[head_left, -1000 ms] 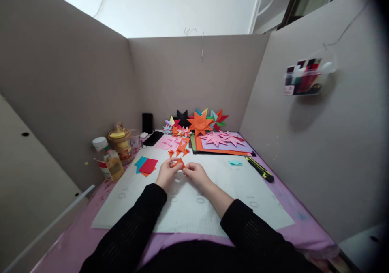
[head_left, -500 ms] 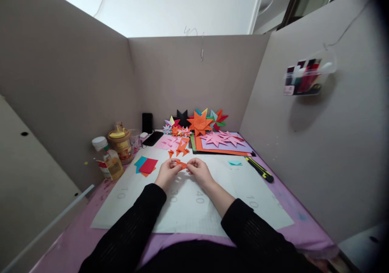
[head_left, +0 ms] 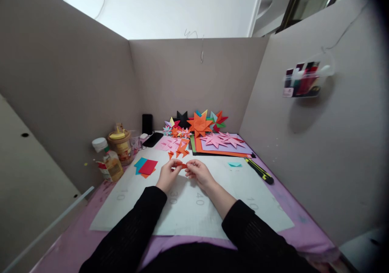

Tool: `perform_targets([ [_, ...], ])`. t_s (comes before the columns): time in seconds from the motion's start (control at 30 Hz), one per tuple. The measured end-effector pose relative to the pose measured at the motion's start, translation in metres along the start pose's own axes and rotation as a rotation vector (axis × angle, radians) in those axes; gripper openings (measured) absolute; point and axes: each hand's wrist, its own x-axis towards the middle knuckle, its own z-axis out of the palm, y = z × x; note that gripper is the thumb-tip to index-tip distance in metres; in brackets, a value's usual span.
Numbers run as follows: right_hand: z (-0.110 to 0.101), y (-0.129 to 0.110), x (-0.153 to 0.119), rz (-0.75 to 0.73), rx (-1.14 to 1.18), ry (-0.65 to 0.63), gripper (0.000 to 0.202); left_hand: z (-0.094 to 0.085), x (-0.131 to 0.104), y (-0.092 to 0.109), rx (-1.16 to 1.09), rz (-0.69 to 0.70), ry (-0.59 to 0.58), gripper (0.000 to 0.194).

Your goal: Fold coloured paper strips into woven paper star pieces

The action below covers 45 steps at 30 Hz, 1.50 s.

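A small folded piece of orange paper (head_left: 183,165) is pinched between my two hands above the white mat (head_left: 194,220). My left hand (head_left: 167,175) grips its left end, and my right hand (head_left: 199,173) has hold of the right end. Fingers cover much of the paper, so its exact fold is hidden. Just beyond the hands lie several folded orange paper pieces (head_left: 183,148). To the left are loose squares of paper, with a red square (head_left: 148,167) on top of blue and orange ones. A folded turquoise paper (head_left: 235,164) rests to the right.
A yellow-and-black utility knife (head_left: 259,170) lies at the mat's right edge. Finished paper stars (head_left: 200,123) stand against the back wall, and pink stars (head_left: 215,139) lie on stacked coloured sheets. At left are a glue bottle (head_left: 111,163), a jar (head_left: 120,145) and a phone (head_left: 152,139).
Less of the orange paper shows between my fingers now. My right hand has shifted its grip, with its fingers curled further under. The view has tilted slightly.
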Motion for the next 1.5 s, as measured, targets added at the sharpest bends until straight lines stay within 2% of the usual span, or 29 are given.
perform_targets([
  [0.1,-0.001,-0.003,-0.001,0.02,0.044,-0.014,0.026,-0.001,-0.002,0.001,0.075,0.093,-0.003,0.012],
  [0.27,0.001,-0.005,-0.004,-0.001,0.08,-0.066,0.026,-0.004,-0.001,0.002,0.076,0.198,-0.042,0.012],
  [0.5,-0.002,-0.003,0.0,-0.102,-0.033,-0.037,0.025,-0.007,-0.002,0.011,0.096,0.177,-0.06,0.015],
  [0.67,-0.002,-0.006,0.0,-0.154,-0.103,0.014,0.025,-0.005,-0.004,0.018,0.07,0.125,-0.072,0.028],
  [0.9,0.0,-0.007,-0.003,-0.223,-0.177,-0.046,0.019,-0.006,-0.003,0.012,0.08,0.174,0.031,0.013],
  [1.1,-0.001,-0.005,-0.001,-0.269,-0.215,-0.077,0.018,-0.012,-0.005,0.015,0.068,0.243,0.0,0.01],
  [1.33,-0.005,-0.005,0.001,-0.267,-0.24,-0.107,0.014,-0.012,-0.005,0.013,0.065,0.124,0.033,0.014],
  [1.5,-0.003,-0.006,-0.002,-0.38,-0.414,0.013,0.013,-0.006,-0.002,0.012,-0.053,-0.101,-0.011,0.019],
])
